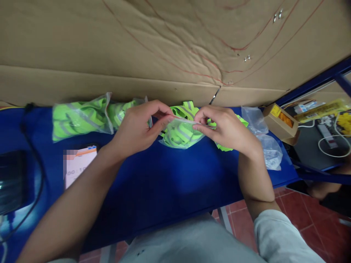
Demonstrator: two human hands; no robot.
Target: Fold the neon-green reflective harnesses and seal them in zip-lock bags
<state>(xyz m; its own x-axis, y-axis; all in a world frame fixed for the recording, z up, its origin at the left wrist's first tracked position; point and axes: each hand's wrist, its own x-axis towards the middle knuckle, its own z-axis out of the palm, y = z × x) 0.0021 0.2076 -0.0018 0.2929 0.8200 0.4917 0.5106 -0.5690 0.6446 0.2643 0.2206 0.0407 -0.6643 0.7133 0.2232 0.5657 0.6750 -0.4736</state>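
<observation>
Between my hands hangs a clear zip bag (183,137) with a neon-green strap with grey reflective stripes inside. My left hand (144,126) pinches one end of the bag's top edge between thumb and fingers. At the other end, my right hand (221,126) is closed on the same edge, thumb below and fingers curled above. Loose green reflective straps (188,108) lie behind the bag and partly under my right hand. Left of my left hand, two filled bags lie on the blue table (175,182): a full one (82,117) and another (120,111) partly hidden.
A phone (80,160) lies by my left forearm, and a dark device (12,182) with a cable sits at far left. Clear plastic bags (270,151) and a small cardboard box (281,122) are at right. Brown cardboard (137,47) rises behind the table. Another person's hand (326,190) shows at far right.
</observation>
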